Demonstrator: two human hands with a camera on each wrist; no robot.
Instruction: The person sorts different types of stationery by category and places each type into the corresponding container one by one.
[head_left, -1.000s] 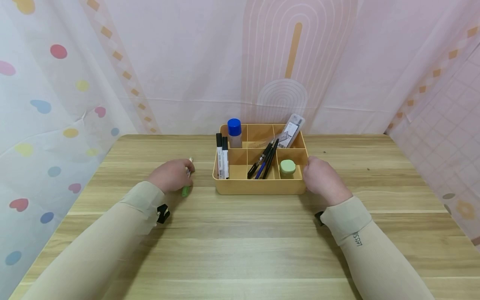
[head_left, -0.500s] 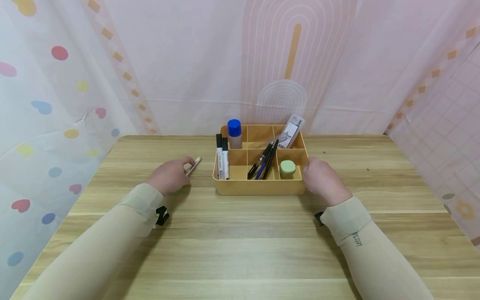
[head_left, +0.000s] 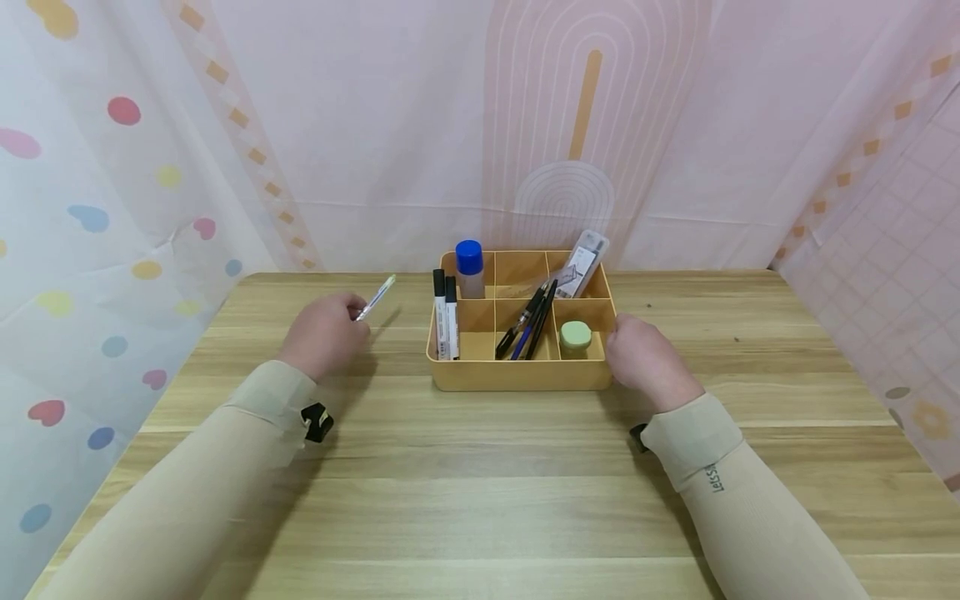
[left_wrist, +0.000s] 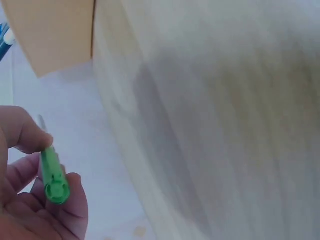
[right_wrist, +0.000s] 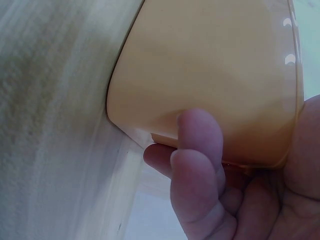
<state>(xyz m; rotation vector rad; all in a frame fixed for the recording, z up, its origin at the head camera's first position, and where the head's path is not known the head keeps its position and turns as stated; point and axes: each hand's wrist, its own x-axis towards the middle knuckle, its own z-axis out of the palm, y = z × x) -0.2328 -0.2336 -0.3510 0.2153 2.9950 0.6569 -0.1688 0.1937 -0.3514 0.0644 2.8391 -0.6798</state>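
Observation:
My left hand [head_left: 324, 337] pinches a slim pen [head_left: 377, 297] above the table, left of a tan divided organizer box [head_left: 517, 377]. The pen's light body points away and to the right in the head view. Its green end [left_wrist: 56, 187] faces the left wrist camera, between thumb and fingers. At the box's right side, my right hand [head_left: 649, 360] grips the wall near the front corner. Seen from the right wrist, fingers [right_wrist: 197, 175] curl against the box's outer wall [right_wrist: 215, 65]; part of this hand is out of that frame.
Inside the box stand two black-capped markers [head_left: 441, 321], a blue-capped bottle [head_left: 470, 265], several dark and blue pens [head_left: 534, 321], a clear plastic case [head_left: 583, 265] and a light green rounded item [head_left: 575, 335]. A patterned curtain [head_left: 375, 125] hangs behind the wooden table [head_left: 480, 500].
My left hand has lifted the pen off the table, turned it and drawn it slightly left and away. The right hand and the box have stayed in place.

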